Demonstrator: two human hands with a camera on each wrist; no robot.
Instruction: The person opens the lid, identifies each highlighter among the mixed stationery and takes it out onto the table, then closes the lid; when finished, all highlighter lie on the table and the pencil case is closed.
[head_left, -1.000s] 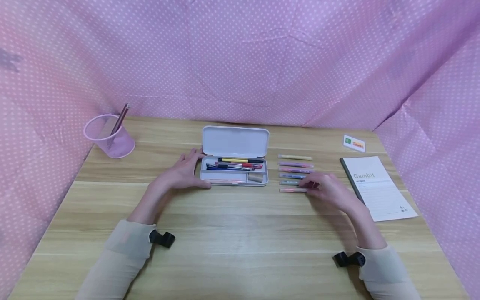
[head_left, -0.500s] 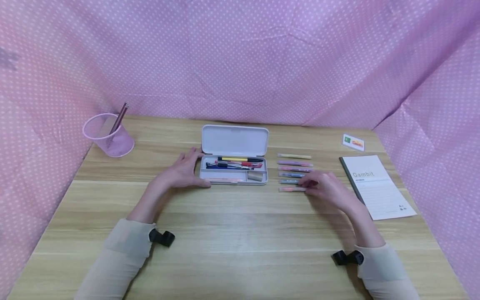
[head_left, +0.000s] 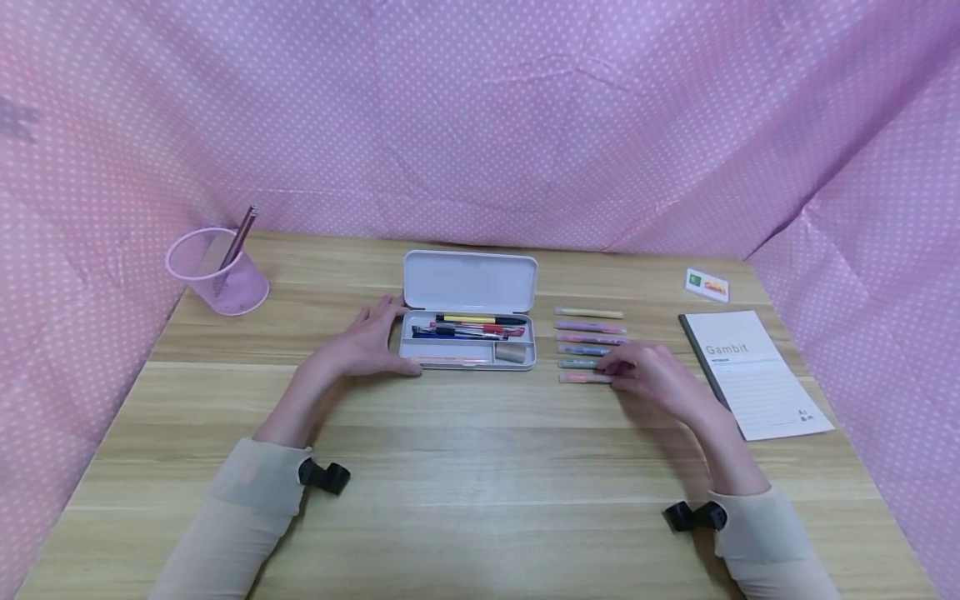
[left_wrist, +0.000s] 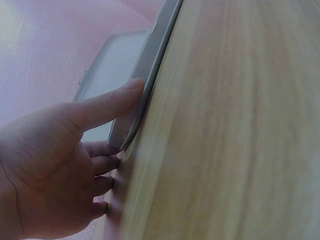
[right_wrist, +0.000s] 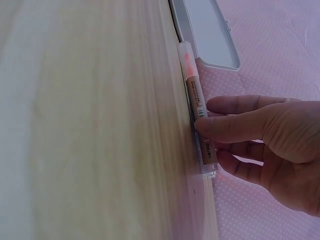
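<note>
A pale pencil case lies with its lid up at mid-table, holding several pens and a grey-brown block. At its left end my left hand grips it, the thumb against the front wall and the fingers around the far side. To the right, several highlighters lie in a row, among them a yellow one and a purple one. My right hand pinches the nearest, a peach-pink highlighter, by its right end. That hand partly covers the green highlighter just behind it.
A pink mesh pen cup with brown pencils stands at the back left. On the right lie a notebook and a small white packaged item. Pink dotted cloth hangs behind the wooden table.
</note>
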